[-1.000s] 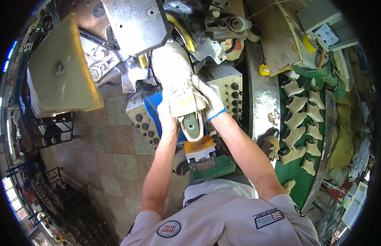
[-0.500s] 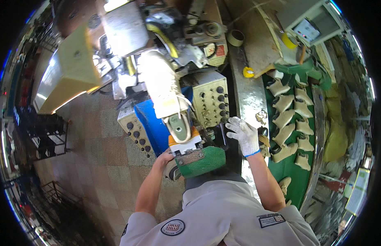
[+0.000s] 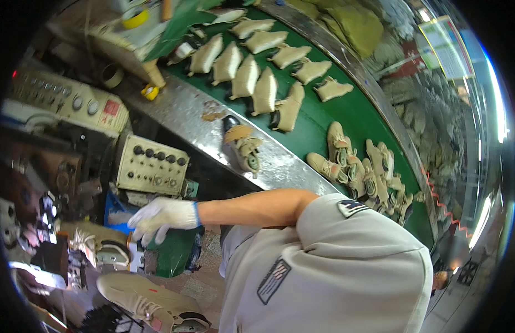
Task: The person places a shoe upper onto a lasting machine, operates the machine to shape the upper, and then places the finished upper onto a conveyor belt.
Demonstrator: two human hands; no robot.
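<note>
White-gloved, the right hand [image 3: 164, 220] hovered, fingers loosely parted, just right of the laced shoe [image 3: 105, 244] at the machine [image 3: 51, 255]! A second shoe [image 3: 143, 299] showed near left; the left hand was hidden, its grip untellable.

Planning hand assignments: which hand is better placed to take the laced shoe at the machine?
Probably the right hand: it is gloved, appears to hold nothing, and is close to that laced shoe. The left hand is not visible, so its placement can't be judged.
</note>
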